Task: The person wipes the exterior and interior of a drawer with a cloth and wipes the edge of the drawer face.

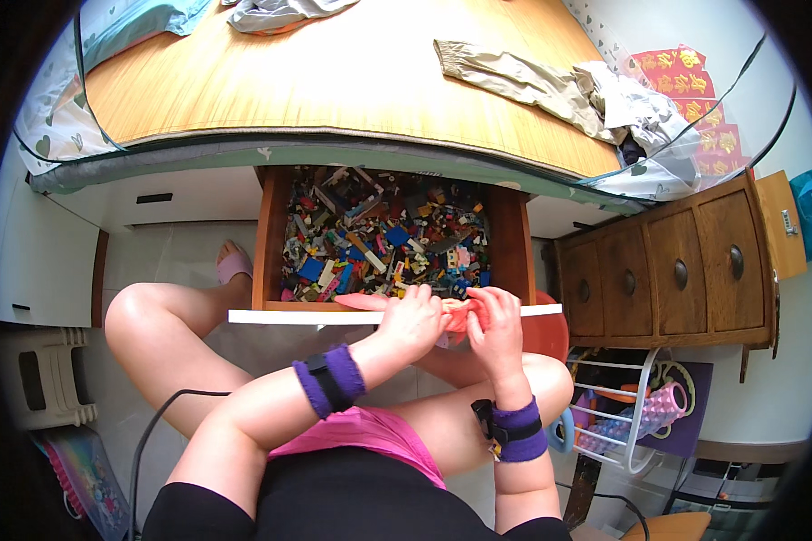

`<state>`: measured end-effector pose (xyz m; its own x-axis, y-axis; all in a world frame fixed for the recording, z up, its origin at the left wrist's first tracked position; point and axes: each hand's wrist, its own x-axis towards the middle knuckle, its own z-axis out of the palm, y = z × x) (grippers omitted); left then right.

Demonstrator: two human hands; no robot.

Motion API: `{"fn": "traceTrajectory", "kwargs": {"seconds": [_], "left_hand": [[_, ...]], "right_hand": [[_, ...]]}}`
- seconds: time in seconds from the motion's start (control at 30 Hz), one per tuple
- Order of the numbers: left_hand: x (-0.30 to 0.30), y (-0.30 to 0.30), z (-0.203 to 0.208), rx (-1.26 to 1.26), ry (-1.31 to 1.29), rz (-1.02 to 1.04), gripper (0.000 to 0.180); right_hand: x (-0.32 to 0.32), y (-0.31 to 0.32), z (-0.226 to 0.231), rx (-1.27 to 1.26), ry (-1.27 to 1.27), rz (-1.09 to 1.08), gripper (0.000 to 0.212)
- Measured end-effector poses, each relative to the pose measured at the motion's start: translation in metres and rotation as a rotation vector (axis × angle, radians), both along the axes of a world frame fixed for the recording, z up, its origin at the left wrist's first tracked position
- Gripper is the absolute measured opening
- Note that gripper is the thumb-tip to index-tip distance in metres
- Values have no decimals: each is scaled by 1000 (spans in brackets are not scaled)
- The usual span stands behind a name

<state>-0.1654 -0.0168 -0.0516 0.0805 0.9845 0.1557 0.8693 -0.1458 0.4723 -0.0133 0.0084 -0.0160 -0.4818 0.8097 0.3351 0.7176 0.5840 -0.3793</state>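
Head view: both hands (412, 319) on red item (458, 319) at toy-brick drawer (258, 316).

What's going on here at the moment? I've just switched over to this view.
A seated person has both hands on a coral-red item, the left hand and right hand close together above the front edge of an open drawer. The item looks soft, but exactly what it is can't be told. The drawer, beneath a bed, holds a jumble of toy bricks.
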Motion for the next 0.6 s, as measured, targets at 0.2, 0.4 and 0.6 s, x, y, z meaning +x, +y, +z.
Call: {"fn": "traceTrajectory", "kwargs": {"seconds": [0.2, 0.4, 0.6], "left_hand": [[-5, -2, -3, 12, 34, -8, 32], [-76, -28, 18, -58, -92, -35, 41], [-145, -59, 20, -250, 19, 20, 37]], "right_hand": [[-5, -8, -12, -109, -8, 49, 18], [-52, -19, -17, -113, -63, 224, 27], [-121, -40, -12, -174, -80, 287, 17]]}}
